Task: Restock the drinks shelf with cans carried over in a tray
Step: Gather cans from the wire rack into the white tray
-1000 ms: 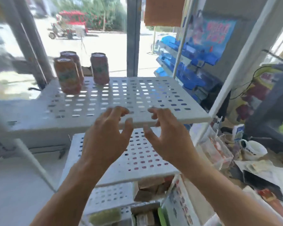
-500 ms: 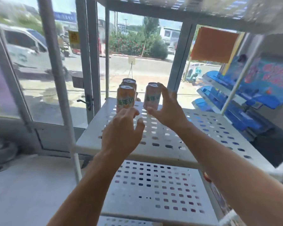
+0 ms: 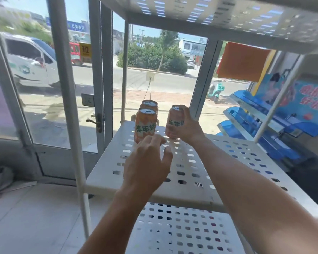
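Head view, set against half a second ago, shows little change: the right hand (image 3: 186, 126) still grips the same can, and the left hand (image 3: 148, 165) has stayed low in front of the other two, though the view has closed in a little on the shelf. A full second ago both hands were empty at the shelf's near edge and the cans stood far to the left.

Right hand: fingers and thumb are curled round the pink can (image 3: 174, 121), which stands upright at the back of the shelf (image 3: 191, 173).

Left hand: fingers are loosely bent and spread, holding nothing. Its fingertips lie just before the base of the front orange can (image 3: 145, 125); whether they touch it cannot be told.

A rear orange can (image 3: 149, 104) stands directly behind the front one, mostly hidden by it. Both are just left of the pink can, a narrow gap between.

A lower shelf (image 3: 182, 230) shows beneath, another overhead.
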